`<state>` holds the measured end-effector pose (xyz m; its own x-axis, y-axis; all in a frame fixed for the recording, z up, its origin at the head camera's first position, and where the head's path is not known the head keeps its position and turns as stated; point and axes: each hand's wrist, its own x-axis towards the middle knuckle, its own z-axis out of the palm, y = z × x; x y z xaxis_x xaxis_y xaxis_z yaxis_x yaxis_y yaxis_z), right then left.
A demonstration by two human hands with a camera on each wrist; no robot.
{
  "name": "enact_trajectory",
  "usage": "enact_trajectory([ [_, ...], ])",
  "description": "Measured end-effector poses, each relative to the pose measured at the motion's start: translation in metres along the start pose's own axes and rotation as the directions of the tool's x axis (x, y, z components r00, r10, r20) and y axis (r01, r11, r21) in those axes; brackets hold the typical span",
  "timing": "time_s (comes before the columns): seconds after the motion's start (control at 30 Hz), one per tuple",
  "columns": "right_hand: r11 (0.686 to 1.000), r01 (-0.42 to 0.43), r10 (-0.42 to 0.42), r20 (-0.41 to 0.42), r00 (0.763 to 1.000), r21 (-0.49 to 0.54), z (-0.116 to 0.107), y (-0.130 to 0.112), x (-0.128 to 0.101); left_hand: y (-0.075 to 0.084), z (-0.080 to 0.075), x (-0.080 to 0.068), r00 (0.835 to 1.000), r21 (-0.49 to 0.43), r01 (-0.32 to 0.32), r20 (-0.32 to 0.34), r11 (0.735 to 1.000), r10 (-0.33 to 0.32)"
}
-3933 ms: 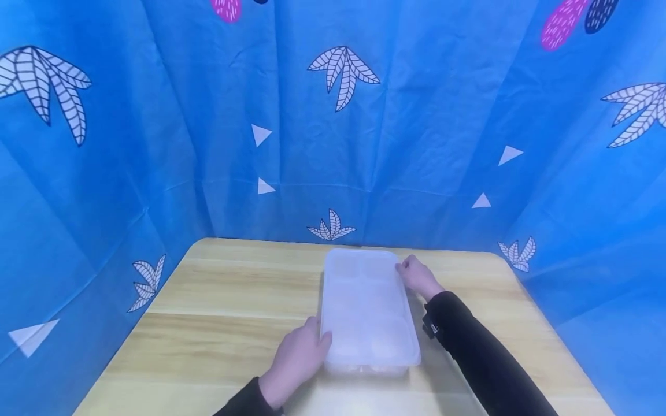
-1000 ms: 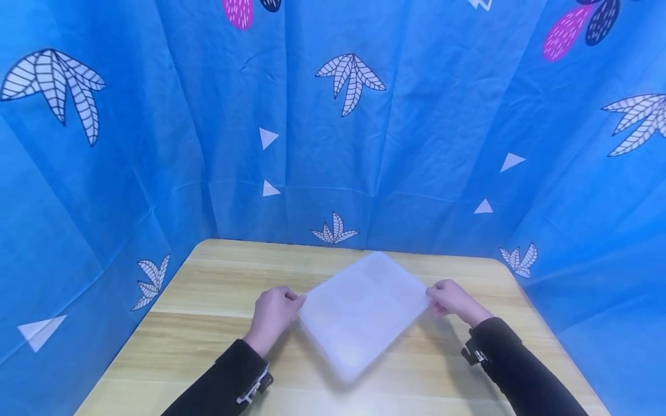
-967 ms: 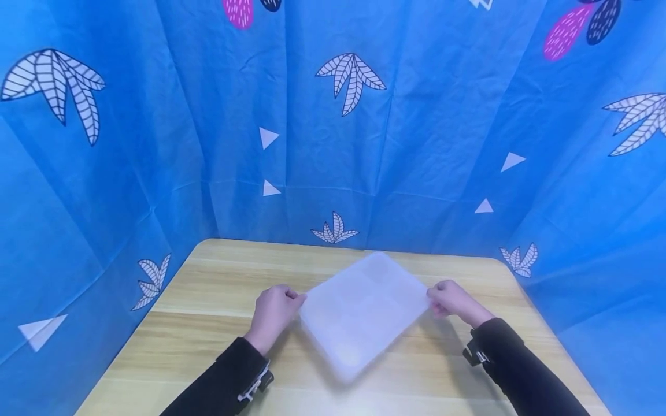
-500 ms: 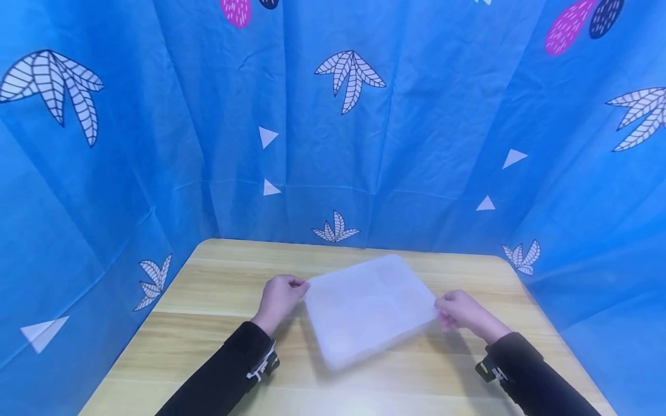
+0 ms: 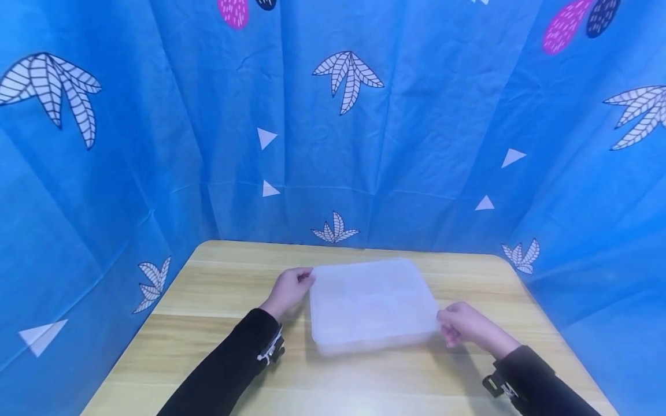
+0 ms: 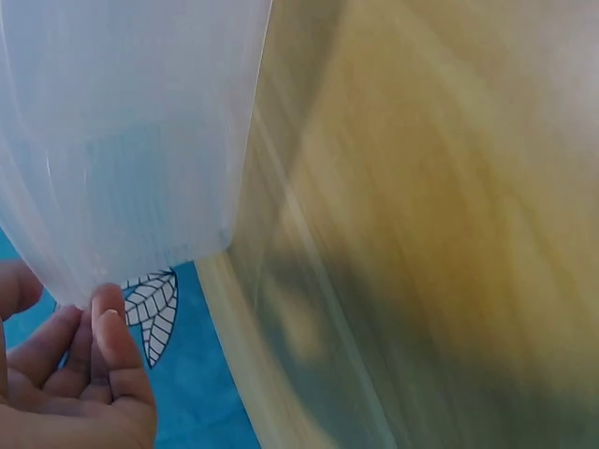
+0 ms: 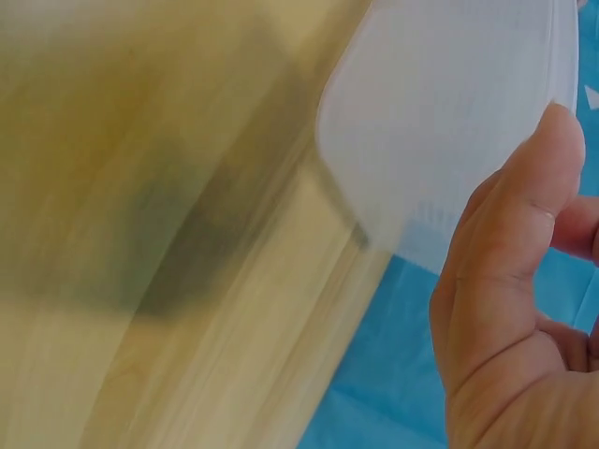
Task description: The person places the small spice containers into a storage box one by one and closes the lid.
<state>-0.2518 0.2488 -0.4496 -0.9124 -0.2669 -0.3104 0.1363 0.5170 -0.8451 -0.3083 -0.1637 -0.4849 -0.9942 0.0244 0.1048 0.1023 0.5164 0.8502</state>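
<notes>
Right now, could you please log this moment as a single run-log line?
left hand: holds box far-left corner | right hand: holds box near-right corner | box: clear plastic, over table

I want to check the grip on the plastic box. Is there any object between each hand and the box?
Nothing visible stands between them. The left hand pinches the far left corner of the translucent box, and the right hand grips its near right corner. Only bare wooden table surrounds them.
</notes>
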Motion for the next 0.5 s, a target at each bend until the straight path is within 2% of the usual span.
enact_trajectory([
  [0.13,1.000,0.007,-0.007,0.031,0.999,0.009,0.001,0.001,-0.007,0.001,0.001,0.006,0.999,-0.006,-0.020,0.031,1.000,0.020],
  [0.33,0.999,0.020,-0.023,0.083,0.996,0.030,0.006,0.001,-0.013,0.003,0.004,0.009,1.000,-0.015,-0.003,0.026,1.000,0.003],
  [0.5,0.999,0.016,-0.021,0.095,0.995,0.043,0.008,0.000,-0.014,0.003,0.004,0.010,0.999,-0.031,0.020,0.032,0.999,-0.019],
])
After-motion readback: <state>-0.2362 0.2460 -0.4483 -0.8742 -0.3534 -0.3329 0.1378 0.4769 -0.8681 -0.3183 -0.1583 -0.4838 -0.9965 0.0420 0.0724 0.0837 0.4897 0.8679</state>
